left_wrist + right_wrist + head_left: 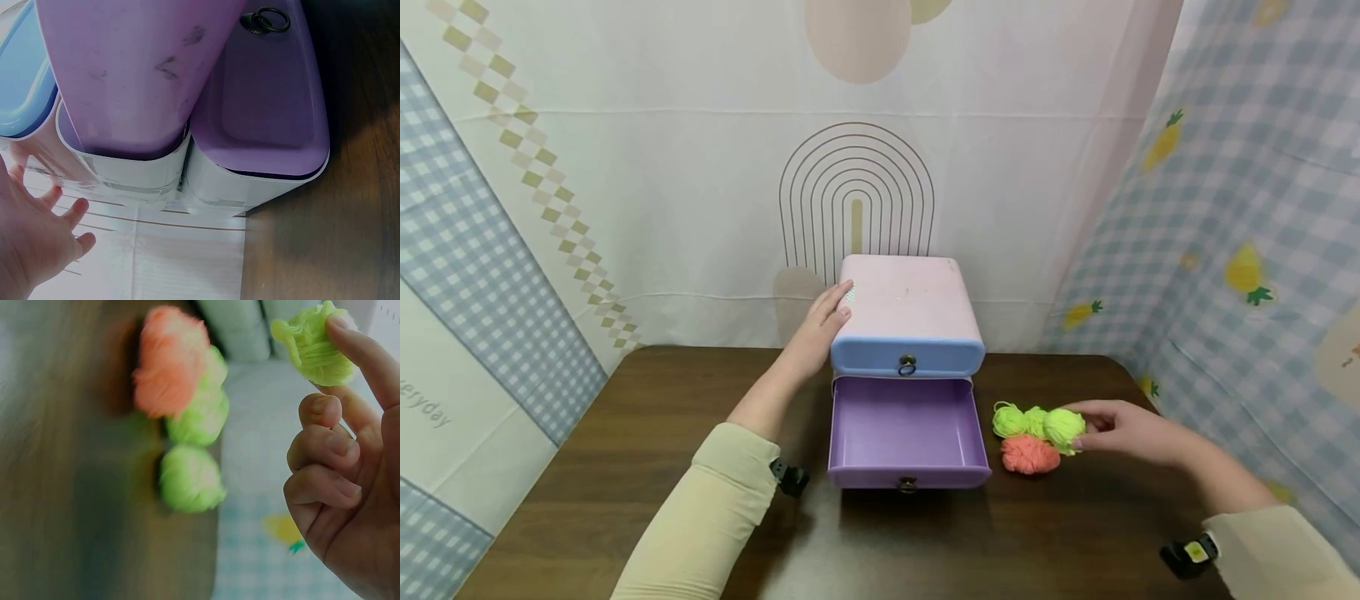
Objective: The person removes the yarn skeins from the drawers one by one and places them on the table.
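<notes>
A small chest of drawers with a pink top (910,292) stands on the table. My left hand (812,333) rests against its upper left side, fingers extended. The blue drawer (868,357) is closed; below it a purple drawer (910,425) is pulled out, with nothing inside. Another purple drawer (269,94), closed, shows in the left wrist view. To the right of the chest, my right hand (1127,429) pinches a ball of neon green yarn (322,350) between thumb and index finger, above the table. Near it lie more green yarn balls (1009,421) and a coral yarn ball (1030,456).
The dark wooden table (647,467) carries the chest near its back edge. A patterned cloth (700,167) hangs close behind, and a blue checked cloth (1217,192) hangs along the right side. The pulled-out drawer juts toward the front between both arms.
</notes>
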`<action>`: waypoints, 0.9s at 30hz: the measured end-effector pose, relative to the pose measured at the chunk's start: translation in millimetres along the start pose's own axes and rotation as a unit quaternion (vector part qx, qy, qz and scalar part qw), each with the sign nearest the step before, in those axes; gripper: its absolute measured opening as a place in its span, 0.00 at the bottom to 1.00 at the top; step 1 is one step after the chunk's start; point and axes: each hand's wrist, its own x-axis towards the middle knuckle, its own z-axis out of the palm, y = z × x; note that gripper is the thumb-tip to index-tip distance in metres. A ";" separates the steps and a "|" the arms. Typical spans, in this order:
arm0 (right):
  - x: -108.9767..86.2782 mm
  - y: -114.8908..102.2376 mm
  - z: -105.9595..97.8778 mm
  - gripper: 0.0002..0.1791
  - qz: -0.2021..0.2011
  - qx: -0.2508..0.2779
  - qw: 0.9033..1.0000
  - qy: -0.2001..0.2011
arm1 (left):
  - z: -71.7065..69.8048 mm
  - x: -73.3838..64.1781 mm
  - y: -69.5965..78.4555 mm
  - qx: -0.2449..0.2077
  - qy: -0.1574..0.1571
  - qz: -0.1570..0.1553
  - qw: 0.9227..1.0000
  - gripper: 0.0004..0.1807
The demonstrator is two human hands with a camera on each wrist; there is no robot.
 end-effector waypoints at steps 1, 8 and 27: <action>-1.5 5.8 -0.8 0.35 0.008 0.006 1.000 0.000 | -0.1 0.0 -0.2 0.001 0.000 -0.001 1.000 0.30; -5.0 33.2 -2.3 0.36 0.036 0.017 0.999 0.003 | -0.4 0.9 -2.3 0.002 -0.001 0.001 1.000 0.30; -6.4 81.8 15.3 0.34 0.081 0.003 0.997 -0.017 | 0.3 0.4 -2.1 0.003 -0.001 0.002 1.000 0.30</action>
